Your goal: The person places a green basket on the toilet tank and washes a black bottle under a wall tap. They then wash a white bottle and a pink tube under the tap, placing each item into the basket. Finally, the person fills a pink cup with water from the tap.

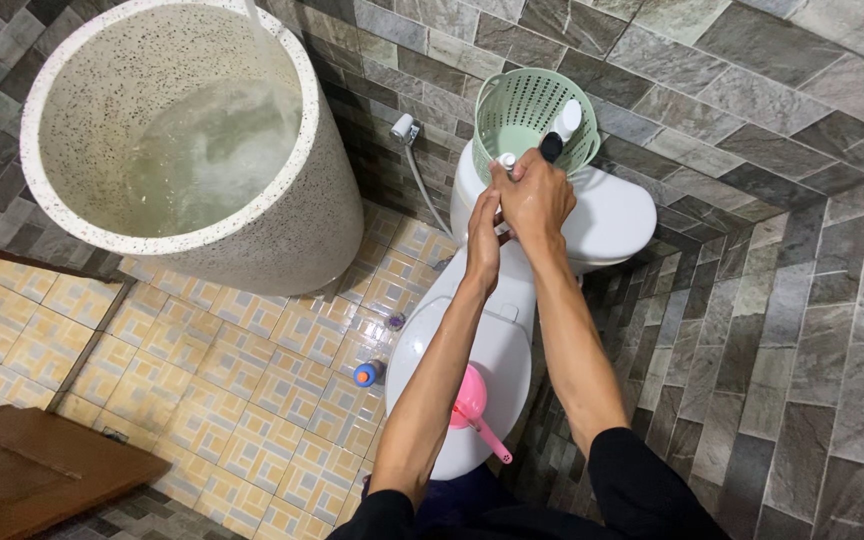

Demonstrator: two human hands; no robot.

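Note:
My right hand (537,200) is held over the white toilet tank (617,215) with its fingers curled around a small white-tipped object (505,160); I cannot tell what that object is. My left hand (482,235) lies flat against the right hand's side, fingers straight, holding nothing. Just beyond both hands a pale green perforated basket (517,105) stands on the tank, holding a white bottle (569,118) and a black item (550,147). Both forearms stretch over the closed toilet lid (497,345).
A pink dipper (472,405) lies on the lid. A blue bottle with an orange cap (365,373) stands on the tiled floor. A speckled round water basin (182,140), filling with water, is at the left. A spray hose (404,127) hangs on the wall. A brown wooden door (22,470) is at the lower left.

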